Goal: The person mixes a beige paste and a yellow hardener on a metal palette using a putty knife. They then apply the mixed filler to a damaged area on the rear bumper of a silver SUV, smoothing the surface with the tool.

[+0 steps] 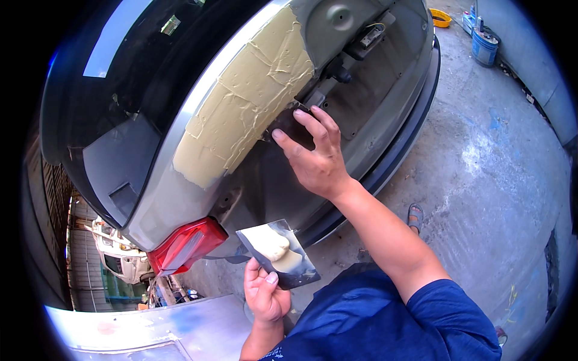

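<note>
My right hand (318,153) pinches a dark flat spreader (295,129) at the lower edge of a cream-coloured layer of body filler (241,99). The filler lies ridged and uneven over the silver car's rear panel (158,201), below the dark rear window. Lower down, my left hand (267,293) grips a dark square mixing board (301,274) by its near edge, thumb on top. A thick mound of cream filler (269,242) sits on that board, held apart from the car.
A red tail light (188,245) juts out left of the board. Below the panel is a recess with a dark latch part (340,73), then the dark bumper (415,114). A blue bucket (484,48) and yellow basin (440,18) stand far right on concrete. A pale painted panel (198,325) lies lower left.
</note>
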`<state>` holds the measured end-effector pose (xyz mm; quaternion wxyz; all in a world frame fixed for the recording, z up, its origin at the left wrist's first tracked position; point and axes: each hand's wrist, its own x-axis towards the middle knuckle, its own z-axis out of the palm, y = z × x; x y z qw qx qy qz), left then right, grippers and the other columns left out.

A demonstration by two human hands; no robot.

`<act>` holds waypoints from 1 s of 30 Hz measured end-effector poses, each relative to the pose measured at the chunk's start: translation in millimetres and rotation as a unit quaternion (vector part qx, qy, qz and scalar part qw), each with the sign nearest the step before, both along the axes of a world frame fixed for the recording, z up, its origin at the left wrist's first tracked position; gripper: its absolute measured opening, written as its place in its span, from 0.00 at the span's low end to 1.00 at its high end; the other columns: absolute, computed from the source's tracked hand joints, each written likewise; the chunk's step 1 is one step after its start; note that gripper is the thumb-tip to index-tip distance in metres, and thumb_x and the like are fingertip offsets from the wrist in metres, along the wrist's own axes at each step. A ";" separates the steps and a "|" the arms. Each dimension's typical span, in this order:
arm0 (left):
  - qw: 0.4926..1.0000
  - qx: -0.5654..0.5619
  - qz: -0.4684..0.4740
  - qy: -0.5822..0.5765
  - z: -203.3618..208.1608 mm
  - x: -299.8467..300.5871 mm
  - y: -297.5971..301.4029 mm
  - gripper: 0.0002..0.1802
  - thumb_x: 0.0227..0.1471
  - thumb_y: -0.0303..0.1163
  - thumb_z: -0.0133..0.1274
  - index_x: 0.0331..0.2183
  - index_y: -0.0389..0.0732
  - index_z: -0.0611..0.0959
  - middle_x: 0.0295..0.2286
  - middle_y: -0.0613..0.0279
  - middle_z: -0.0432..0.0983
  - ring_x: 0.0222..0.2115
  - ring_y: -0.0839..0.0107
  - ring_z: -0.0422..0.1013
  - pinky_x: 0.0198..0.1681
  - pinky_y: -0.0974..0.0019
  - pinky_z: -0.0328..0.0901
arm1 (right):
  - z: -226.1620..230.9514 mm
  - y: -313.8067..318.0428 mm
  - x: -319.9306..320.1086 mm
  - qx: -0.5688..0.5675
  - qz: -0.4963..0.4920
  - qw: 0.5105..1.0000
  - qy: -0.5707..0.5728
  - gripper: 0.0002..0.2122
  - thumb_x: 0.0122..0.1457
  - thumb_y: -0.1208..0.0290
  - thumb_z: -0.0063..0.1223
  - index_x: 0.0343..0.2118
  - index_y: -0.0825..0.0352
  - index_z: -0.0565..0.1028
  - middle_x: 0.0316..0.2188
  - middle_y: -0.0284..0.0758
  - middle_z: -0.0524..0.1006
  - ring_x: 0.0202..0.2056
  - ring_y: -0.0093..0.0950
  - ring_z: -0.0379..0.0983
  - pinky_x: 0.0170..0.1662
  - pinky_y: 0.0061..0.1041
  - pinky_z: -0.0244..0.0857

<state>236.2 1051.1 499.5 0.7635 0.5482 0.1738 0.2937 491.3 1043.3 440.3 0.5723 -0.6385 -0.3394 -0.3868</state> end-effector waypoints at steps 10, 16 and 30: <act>1.000 0.001 0.001 0.001 -0.3 4.7 -2.1 0.28 0.45 0.19 0.42 0.51 0.28 0.63 0.49 0.43 0.66 0.53 0.57 0.63 0.59 0.56 0.55 | 3.2 -6.5 7.0 -0.015 -0.003 1.000 0.008 0.22 0.42 0.78 0.56 0.43 0.49 0.76 0.53 0.34 0.63 0.55 0.41 0.54 0.56 0.39 0.50; 1.000 -0.002 0.004 0.002 0.9 6.6 -4.3 0.28 0.45 0.19 0.43 0.51 0.28 0.63 0.49 0.44 0.66 0.53 0.58 0.63 0.59 0.56 0.55 | 8.6 -16.6 2.4 -0.007 0.000 1.000 0.009 0.22 0.42 0.78 0.55 0.43 0.49 0.76 0.53 0.34 0.63 0.56 0.41 0.53 0.56 0.40 0.50; 0.997 0.049 0.041 -0.035 21.4 36.4 1.4 0.28 0.47 0.17 0.39 0.54 0.28 0.60 0.51 0.43 0.63 0.54 0.57 0.61 0.60 0.55 0.53 | 20.1 -80.0 -25.5 -0.064 0.108 0.990 0.061 0.21 0.44 0.76 0.56 0.45 0.55 0.75 0.51 0.40 0.64 0.53 0.44 0.58 0.54 0.40 0.53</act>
